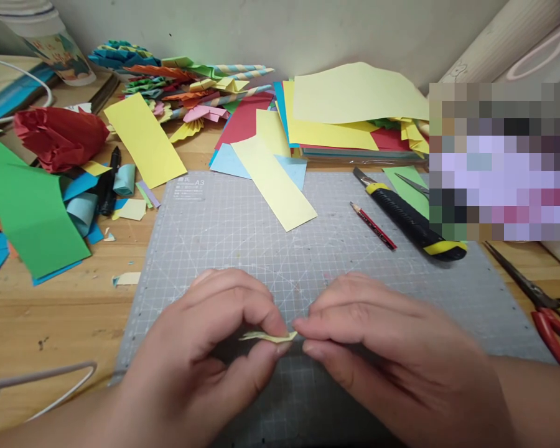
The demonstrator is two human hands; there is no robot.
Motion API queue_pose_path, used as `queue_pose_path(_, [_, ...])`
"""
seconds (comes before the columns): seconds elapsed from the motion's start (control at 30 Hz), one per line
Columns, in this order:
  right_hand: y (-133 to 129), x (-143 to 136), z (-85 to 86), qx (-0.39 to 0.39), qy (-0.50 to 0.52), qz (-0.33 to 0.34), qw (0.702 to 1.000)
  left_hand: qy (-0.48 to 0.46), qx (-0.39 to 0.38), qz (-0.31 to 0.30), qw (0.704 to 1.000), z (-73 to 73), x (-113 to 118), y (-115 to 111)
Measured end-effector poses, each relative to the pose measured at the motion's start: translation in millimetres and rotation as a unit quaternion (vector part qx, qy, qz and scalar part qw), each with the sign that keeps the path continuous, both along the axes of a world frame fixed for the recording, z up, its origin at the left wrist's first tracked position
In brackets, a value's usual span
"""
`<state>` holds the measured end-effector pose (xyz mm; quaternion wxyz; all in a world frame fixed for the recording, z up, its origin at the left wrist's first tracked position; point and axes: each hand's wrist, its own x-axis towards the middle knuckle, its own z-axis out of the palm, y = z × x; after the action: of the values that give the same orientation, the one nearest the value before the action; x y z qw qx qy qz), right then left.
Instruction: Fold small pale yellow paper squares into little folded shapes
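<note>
Over the grey cutting mat [205, 249], a small folded piece of pale yellow paper [270, 338] is pinched between the thumb and index finger of my left hand [210, 342]. Its folded tip points right, toward my right hand [392, 348]. There my right index finger and thumb close in on that tip from above and below, the fingertip touching it. Most of the paper's left part sits inside the curl of my left hand. Beyond my hands lies a pale yellow paper strip [280, 186] on the mat.
A red pencil [373, 227] and a black-and-yellow utility knife [410, 218] lie on the mat. Red-handled scissors [536, 298] rest at right. Coloured paper sheets [354, 93], green paper [32, 205], a crumpled red paper piece [60, 137] and a cup [60, 50] stand around. A pixelated patch covers the upper right.
</note>
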<state>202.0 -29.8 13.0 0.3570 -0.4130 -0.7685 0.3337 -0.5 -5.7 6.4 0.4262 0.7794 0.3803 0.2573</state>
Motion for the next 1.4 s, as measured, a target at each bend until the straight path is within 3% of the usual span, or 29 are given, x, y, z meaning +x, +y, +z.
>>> queue_pose_path(0.5, [-2, -5, -5.3, -0.019, 0.038, 0.022, 0.999, -0.004, -0.043, -0.035, 0.998, 5.6, 4, 6])
queue_pose_path(0.67, [-3, -4, -5.0, -0.048, 0.048, -0.003, 0.998, -0.007, -0.032, -0.003, 0.999, 5.2, 6, 7])
queue_pose_path(0.83, [-3, -6, -5.6, -0.035, -0.004, -0.036, 0.999, -0.002, -0.017, 0.023, 1.0, 3.0, 6, 4])
queue_pose_path(1.1, [-7, -1, -7.1, -0.023, -0.026, -0.018, 0.999, -0.001, 0.004, -0.03, 1.0, 4.2, 4, 4])
queue_pose_path(1.27, [-9, 1, -8.7, 0.007, -0.038, 0.001, 0.999, 0.011, 0.061, -0.076, 0.995, -1.4, -3, 1])
queue_pose_path(1.4, [-7, 2, -8.4, 0.015, -0.073, 0.037, 0.997, -0.01, 0.069, -0.072, 0.995, -3.1, -4, 1])
